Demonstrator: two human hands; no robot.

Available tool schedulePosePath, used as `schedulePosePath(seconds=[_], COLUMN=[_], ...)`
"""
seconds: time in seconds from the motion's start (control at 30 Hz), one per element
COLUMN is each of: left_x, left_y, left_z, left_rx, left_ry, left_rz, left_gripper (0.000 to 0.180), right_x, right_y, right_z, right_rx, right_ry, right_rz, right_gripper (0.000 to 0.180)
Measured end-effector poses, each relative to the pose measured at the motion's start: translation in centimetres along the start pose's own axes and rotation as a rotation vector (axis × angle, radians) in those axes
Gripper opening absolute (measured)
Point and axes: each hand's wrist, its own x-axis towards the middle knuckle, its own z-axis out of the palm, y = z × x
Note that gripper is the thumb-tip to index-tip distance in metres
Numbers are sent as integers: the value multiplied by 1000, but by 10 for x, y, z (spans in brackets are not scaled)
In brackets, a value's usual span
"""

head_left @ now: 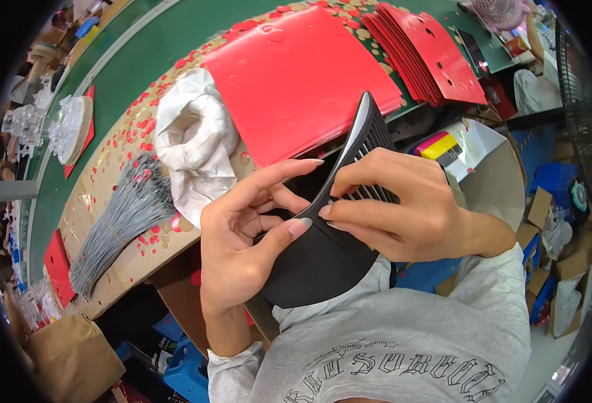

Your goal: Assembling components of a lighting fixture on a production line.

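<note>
A black, curved, slatted piece (365,127) with a pale shiny strip along one edge is held upright and tilted in front of my chest. Its exact kind I cannot tell. My left hand (252,242) grips its lower left edge, with the thumb pressed near the edge and the index finger stretched out. On the other side, my right hand (400,201) pinches the piece with thumb and forefinger, covering part of the slats. Below both hands spreads a smooth black rounded surface (316,265); whether it joins the slatted piece is unclear.
Beyond my hands, a stack of red sheets (296,80) lies on the table, with more red pieces (430,57) fanned at its right. A crumpled white cloth (195,127) and a bundle of grey wires (124,221) sit left, among red and tan discs. An open carton (490,148) stands right.
</note>
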Motion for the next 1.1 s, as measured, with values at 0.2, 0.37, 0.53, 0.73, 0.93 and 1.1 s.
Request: schedulePosePath(seconds=[0.2,0.37,0.53,0.73,0.93,1.1], left_x=[10,14,13,10,4,2], left_y=[-21,-25,-31,-36,-36,-29], left_z=[8,6,0,-4,-5,-5], left_rx=[-59,-162,-214,-210,-203,-245], left_ry=[-35,-80,-101,-79,-27,34], left_rz=[-10,-34,9,13,-3,0], left_gripper=[51,47,46,44,39,37], right_x=[-9,-14,-20,-21,-9,-5], right_y=[9,11,9,8,11,4], right_z=[-11,-16,-5,-1,-3,2], right_rx=[143,231,186,101,203,135], right_ry=[-89,-109,-12,-19,-99,-113], right_rz=[118,172,179,87,178,171], right_gripper=[21,22,24,24,17,22])
